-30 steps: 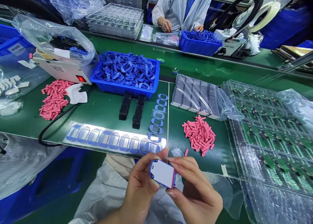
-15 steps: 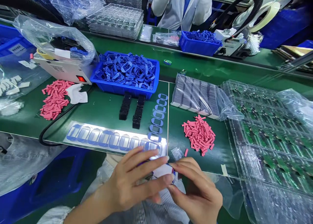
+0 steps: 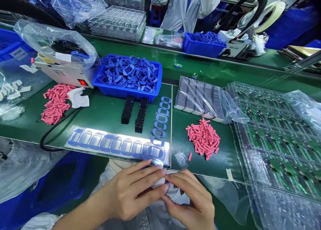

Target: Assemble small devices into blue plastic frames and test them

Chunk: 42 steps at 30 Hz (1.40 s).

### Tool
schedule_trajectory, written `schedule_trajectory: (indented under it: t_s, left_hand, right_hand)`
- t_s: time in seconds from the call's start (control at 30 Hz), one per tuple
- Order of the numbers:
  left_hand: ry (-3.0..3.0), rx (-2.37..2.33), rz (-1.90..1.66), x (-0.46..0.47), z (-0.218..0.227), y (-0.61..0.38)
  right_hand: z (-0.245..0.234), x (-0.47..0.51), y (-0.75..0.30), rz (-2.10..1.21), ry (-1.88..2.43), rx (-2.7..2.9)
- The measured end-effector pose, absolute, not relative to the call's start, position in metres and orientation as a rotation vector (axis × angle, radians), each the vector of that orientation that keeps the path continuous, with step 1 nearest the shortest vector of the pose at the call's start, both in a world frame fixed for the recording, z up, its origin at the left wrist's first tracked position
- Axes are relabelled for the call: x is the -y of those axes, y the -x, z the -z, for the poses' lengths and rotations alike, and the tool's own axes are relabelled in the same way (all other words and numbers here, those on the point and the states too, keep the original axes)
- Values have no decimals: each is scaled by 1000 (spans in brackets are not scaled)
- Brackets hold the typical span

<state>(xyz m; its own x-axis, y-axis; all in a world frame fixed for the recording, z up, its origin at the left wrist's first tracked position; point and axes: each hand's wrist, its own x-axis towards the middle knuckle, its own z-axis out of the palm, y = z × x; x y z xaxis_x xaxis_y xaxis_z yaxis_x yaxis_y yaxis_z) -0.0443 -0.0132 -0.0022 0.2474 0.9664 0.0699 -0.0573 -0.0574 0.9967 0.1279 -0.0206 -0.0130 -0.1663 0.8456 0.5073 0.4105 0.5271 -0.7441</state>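
Note:
My left hand point(image 3: 131, 189) and my right hand point(image 3: 188, 200) meet low in the view, just below the bench edge. Between them is a small white piece in a blue frame with a pink edge point(image 3: 158, 182), mostly hidden by my fingers. Both hands grip it. Just beyond my left fingertips, a row of blue plastic frames point(image 3: 115, 146) lies on a lit panel. A column of similar frames point(image 3: 160, 120) runs up from its right end. A small clear plastic bag point(image 3: 181, 159) lies near my right hand.
Behind the frames stand a blue crate of frames point(image 3: 126, 94) and black stacks point(image 3: 127, 111). Pink strips lie in piles point(image 3: 204, 138). Clear trays of green circuit boards point(image 3: 276, 139) fill the right. A co-worker point(image 3: 184, 9) stands across the green bench.
My hands have turned the piece and closed over it, hiding most of its white face. The co-worker's hands have risen from the far crate and left the view.

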Motion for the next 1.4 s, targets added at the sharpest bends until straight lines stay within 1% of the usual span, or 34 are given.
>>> schedule_trajectory:
  t_s: [0.17,0.27,0.37,0.43,0.57,0.73,0.8,0.87,1.0,1.1,1.2,1.4]
  left_hand:
    - [-1537,-1038,-1199,27,10,38]
    - [-1777,-1058,-1235,28,20,46]
    - [-2186,-941,-1122,22,29,63]
    - [-2430,-839,-1006,16,31,75]
    - [-2544,-779,-971,9,28,86]
    - [-2407,-815,-1039,8,20,78]
    - [-2268,-841,-1072,8,15,76]
    - [-1987,-948,-1110,8,12,76]
    - [-1182,-1175,-1104,11,13,82]
    - [-796,-1185,-1032,13,18,82]
    - [-668,-1185,-960,14,24,73]
    - [-624,-1092,-966,12,26,58]
  right_hand:
    - [17,25,-128,-592,1017,1810]
    - [18,26,-129,-662,1027,1842]
    - [17,26,-132,-800,1097,1791]
    - [17,26,-134,-832,1146,1721]
    - [16,27,-133,-820,1134,1654]
    - [15,28,-129,-855,1075,1705]
    - [16,27,-131,-825,1090,1710]
    - [18,23,-134,-719,1123,1742]
    - [26,14,-138,-442,1179,1936]
    - [34,6,-135,-405,1209,2020]
    - [42,-2,-130,-393,1266,2062]
    - [51,-8,-129,-311,1327,2170]
